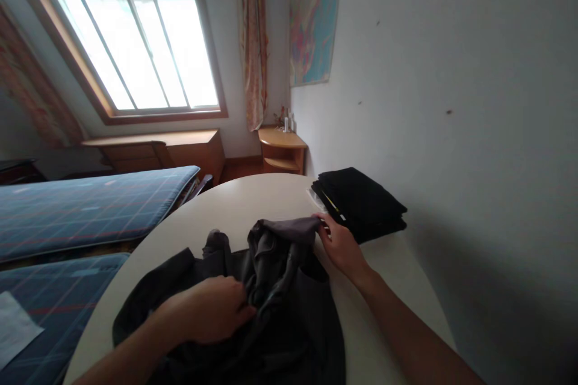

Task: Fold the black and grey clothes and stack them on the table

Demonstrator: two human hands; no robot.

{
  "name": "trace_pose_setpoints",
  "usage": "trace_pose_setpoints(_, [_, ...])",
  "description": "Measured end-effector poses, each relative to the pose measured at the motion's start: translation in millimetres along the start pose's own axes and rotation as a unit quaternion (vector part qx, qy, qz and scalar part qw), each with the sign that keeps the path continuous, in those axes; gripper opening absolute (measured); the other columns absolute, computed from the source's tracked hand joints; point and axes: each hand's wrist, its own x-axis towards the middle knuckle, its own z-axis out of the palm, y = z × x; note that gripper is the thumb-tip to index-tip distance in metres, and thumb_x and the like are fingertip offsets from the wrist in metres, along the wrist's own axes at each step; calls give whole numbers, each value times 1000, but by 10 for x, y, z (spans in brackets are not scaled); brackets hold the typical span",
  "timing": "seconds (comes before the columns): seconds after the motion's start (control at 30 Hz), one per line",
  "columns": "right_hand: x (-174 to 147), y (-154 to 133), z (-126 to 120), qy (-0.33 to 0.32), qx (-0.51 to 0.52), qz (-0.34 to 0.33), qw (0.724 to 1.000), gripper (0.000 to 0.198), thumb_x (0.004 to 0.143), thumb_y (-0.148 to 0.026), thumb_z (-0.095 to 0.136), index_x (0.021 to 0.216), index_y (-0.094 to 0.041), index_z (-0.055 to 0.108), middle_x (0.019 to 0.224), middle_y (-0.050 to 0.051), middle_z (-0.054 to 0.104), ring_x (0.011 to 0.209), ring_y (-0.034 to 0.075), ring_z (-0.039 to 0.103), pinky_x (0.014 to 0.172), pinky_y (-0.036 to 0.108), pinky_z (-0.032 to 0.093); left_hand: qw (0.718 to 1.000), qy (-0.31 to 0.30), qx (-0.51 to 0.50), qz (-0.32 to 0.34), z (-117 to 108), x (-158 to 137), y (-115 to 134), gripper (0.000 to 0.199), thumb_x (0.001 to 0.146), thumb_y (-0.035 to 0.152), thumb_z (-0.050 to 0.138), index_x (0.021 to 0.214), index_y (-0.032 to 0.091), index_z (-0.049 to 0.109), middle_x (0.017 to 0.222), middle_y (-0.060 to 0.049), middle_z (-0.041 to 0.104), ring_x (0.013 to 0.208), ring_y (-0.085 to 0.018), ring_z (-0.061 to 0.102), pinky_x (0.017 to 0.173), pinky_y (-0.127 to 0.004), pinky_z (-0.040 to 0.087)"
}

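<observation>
Left hand: left hand (212,308) lies nearest the camera, fingers curled shut, pinching a bunched fold of the dark grey garment (253,301) near its middle.
Right hand: right hand (341,246) reaches farther out, fingertips closed on the garment's raised far edge, close beside the black stack.
Garment place: heaped and crumpled on the near half of the round white table (253,198), its lower part spilling toward the near rim.
Handling: judged soft, limp and light; it will sag and slide wherever it is not held, and nothing about it looks fragile.
Where to hold: seams and hems look the surest grips, since loose folds would only pull out.
Edges: table rim curves close on the left; folded black clothes (361,201) sit just to the right by the wall.
Open room: bare tabletop beyond the garment, toward the far rim.
Beyond: blue plaid bed (85,204) left of the table.
</observation>
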Motion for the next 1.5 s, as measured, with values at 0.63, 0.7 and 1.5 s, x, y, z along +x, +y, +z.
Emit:
trace_pose_setpoints(0.63, [-238,-249,-97,-164,-83,-74,980,49,83,-62,65,105,-19,62,107,10,66,99,25,64,88,37,49,969,242,-13,-53,-96,1311,-415,33,85,16,51,117,21,54,114,-12,71,108,-28,68,87,-35,48])
trace_pose_setpoints(0.7, [-273,-289,-101,-183,-107,-57,976,55,80,-65,67,108,-19,62,110,10,66,99,26,64,88,37,48,961,255,-18,-108,-100,1287,-566,30,87,15,47,117,18,52,113,-15,70,108,-28,67,86,-36,48])
trace_pose_setpoints(1.5, [52,4,-42,23,-247,73,966,34,96,-13,41,120,-21,65,128,11,59,82,19,70,73,30,51,869,335,-199,-306,-131,971,-1856,28,89,27,48,111,15,61,96,-9,73,84,-24,72,70,-29,55])
